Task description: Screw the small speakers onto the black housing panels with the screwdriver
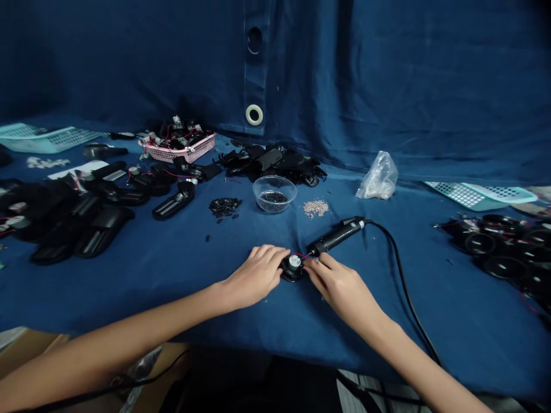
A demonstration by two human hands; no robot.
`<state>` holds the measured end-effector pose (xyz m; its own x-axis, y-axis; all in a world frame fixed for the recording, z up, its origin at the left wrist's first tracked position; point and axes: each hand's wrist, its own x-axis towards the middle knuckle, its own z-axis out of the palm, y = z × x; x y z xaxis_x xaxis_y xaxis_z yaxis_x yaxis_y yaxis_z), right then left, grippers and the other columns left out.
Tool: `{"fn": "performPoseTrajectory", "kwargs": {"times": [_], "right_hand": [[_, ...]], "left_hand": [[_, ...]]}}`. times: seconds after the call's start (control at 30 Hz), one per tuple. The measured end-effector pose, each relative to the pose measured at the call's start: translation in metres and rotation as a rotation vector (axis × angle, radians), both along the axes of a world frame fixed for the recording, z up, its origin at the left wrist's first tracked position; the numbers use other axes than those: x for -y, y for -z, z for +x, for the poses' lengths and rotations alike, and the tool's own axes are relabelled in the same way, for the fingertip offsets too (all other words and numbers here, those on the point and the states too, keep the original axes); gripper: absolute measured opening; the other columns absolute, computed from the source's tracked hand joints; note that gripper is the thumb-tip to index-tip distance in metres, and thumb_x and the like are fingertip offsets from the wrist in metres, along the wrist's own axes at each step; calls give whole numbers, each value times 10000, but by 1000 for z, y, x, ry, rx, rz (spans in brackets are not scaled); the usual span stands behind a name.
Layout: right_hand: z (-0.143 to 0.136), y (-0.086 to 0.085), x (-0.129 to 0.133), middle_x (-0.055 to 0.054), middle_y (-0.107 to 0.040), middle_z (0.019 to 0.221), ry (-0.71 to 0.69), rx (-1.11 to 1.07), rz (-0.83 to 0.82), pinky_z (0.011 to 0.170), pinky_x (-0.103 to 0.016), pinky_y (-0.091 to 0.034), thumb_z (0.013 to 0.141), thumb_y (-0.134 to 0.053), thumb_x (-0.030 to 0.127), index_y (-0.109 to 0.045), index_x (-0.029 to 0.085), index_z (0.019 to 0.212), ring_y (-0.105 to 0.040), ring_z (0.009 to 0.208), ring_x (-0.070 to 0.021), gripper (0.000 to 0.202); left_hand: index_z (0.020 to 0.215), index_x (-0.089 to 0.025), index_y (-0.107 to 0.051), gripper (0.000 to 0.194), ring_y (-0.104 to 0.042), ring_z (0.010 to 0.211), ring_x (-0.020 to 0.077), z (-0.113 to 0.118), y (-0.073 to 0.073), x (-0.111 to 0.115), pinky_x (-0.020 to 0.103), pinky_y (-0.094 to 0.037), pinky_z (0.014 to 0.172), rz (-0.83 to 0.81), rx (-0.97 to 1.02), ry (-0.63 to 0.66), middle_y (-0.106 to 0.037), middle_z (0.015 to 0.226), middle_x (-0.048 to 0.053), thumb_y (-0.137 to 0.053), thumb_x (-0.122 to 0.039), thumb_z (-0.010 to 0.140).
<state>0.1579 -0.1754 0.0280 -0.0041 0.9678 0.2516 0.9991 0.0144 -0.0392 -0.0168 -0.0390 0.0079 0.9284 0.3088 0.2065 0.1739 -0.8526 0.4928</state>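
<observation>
On the blue cloth in front of me sits a small black housing with a white round motor [294, 262] and thin red and blue wires. My left hand [257, 274] grips the housing from its left side, fingers bent over the edge. At its right edge, my right hand [334, 279] has thumb and fingers pinched together by the wires; what lies between the fingertips is too small to make out. A black electric screwdriver [338, 236] lies just beyond my right hand, its tip towards the housing and its cable running right.
Ahead are a clear bowl [275, 184] of tiny black parts, a pile of small screws [315, 207], black pieces [224, 207] and a plastic bag [379, 176]. Black casings [103, 229] crowd the left, near a pink basket [185, 150]. Round black parts [503, 246] are heaped right.
</observation>
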Motion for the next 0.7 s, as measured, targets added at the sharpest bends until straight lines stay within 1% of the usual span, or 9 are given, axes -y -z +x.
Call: {"fn": "performPoseTrajectory", "kwargs": {"times": [0.07,0.17,0.2,0.3,0.4,0.47,0.53,0.6,0.7], "right_hand": [[-3,4,-3,-54,-588,916,63,-102,9,587,-260,-453,993,-374,272,-590,175,1011,-608,694,-146,238],[-7,6,-8,-50,-605,948,111,-283,29,608,-252,-468,987,-397,270,-574,182,991,-619,720,-136,198],[-8,6,-9,-48,-605,936,111,-312,21,612,-255,-472,984,-403,269,-572,182,981,-614,707,-133,190],[-3,1,-10,-46,-587,892,70,-285,-61,633,-285,-491,982,-391,259,-583,185,976,-597,688,-143,206],[7,-7,-5,-71,-576,1001,-16,-249,-112,806,-368,-524,972,-400,244,-601,204,1054,-609,899,-193,220],[11,-16,-3,-98,-536,1171,-15,-264,-79,919,-418,-507,953,-451,287,-529,224,1249,-568,1077,-227,312],[11,-26,-6,-114,-455,1320,11,-310,-24,978,-419,-493,931,-497,351,-349,246,1429,-504,1204,-236,530],[7,-37,-14,-100,-397,1398,-40,-365,-3,1029,-395,-467,926,-509,375,-255,281,1480,-445,1282,-217,617],[-1,-46,-29,-62,-436,1383,-211,-433,-53,1078,-368,-420,929,-515,403,-397,317,1409,-441,1279,-188,501]], "left_hand": [[1408,-162,-339,487,-426,1246,249,2,3,7,448,-350,1049,-4,6,-100,-479,1357,115,-426,-235,934],[1411,-165,-332,659,-443,1215,297,8,4,13,492,-345,1037,-19,1,-140,-491,1332,128,-578,-435,863],[1396,-173,-351,668,-452,1205,303,10,4,14,500,-349,1028,-27,-7,-145,-500,1320,125,-599,-460,846],[1380,-192,-364,558,-452,1223,282,9,2,7,487,-363,1024,-81,-38,-116,-507,1313,115,-560,-306,871],[1438,-211,-286,661,-376,1326,266,-1,-10,-14,483,-336,1083,-134,-74,12,-422,1415,122,-522,-165,822],[1423,-233,-316,611,-372,1340,239,-1,-26,-40,459,-323,1112,-122,-2,28,-399,1439,104,-482,-155,840],[1335,-224,-418,433,-458,1254,189,12,-47,-80,392,-365,1086,-73,177,-58,-478,1353,85,-420,-185,903],[1266,-175,-461,359,-517,1144,184,43,-66,-129,374,-396,1036,42,307,-173,-545,1232,91,-457,-233,911],[1257,-138,-472,451,-468,1194,266,109,-80,-204,451,-345,1051,201,130,-344,-526,1242,128,-587,-331,866]]}}
